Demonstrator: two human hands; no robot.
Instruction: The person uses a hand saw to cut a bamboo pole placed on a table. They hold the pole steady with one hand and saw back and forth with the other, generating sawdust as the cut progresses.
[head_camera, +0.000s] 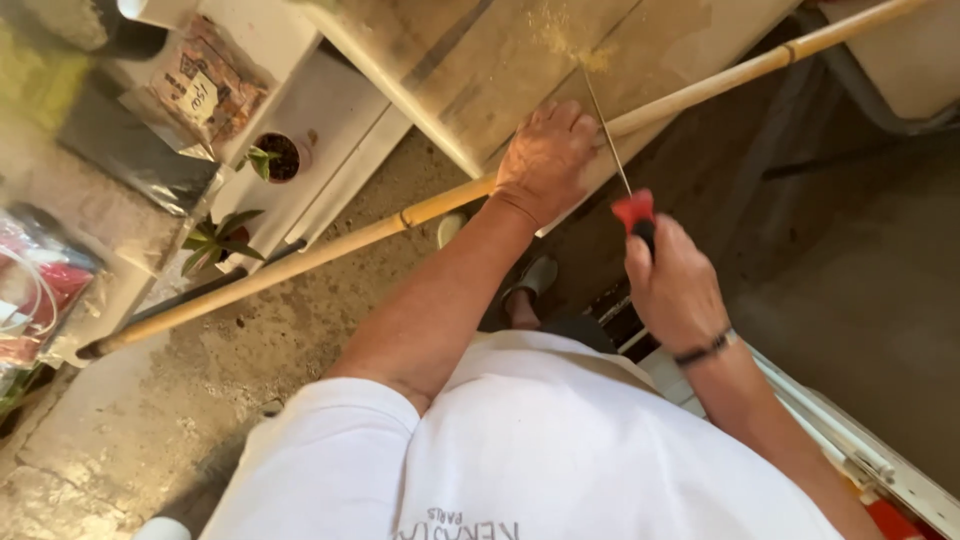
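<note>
Bamboo, pale yellow and smooth, makes the long pole (330, 245) that runs slanted across the view, from a dark tip low at the left up to the top right corner. Darker rings mark its joints. Its middle part lies on the edge of a worn wooden table (500, 60), where the left hand (545, 155) presses it down, fingers curled over it and closed on the pole. Just beside this hand a thin saw blade (606, 135) crosses the pole, almost upright in the view, and a little yellow sawdust (570, 40) lies on the table near the blade's far end. The right hand (675, 290) is wrapped tight around the saw handle (635, 212), which is red with a black grip; a dark bracelet sits on the wrist. Both ends of the pole hang free past the table, the left one over the rough concrete floor (130, 420), with open room below it. Beyond the floor stands a white shelf (330, 110) with a small pot plant (275, 155), well apart from the pole. A second small plant (220, 240) is near the pole's lower half.
</note>
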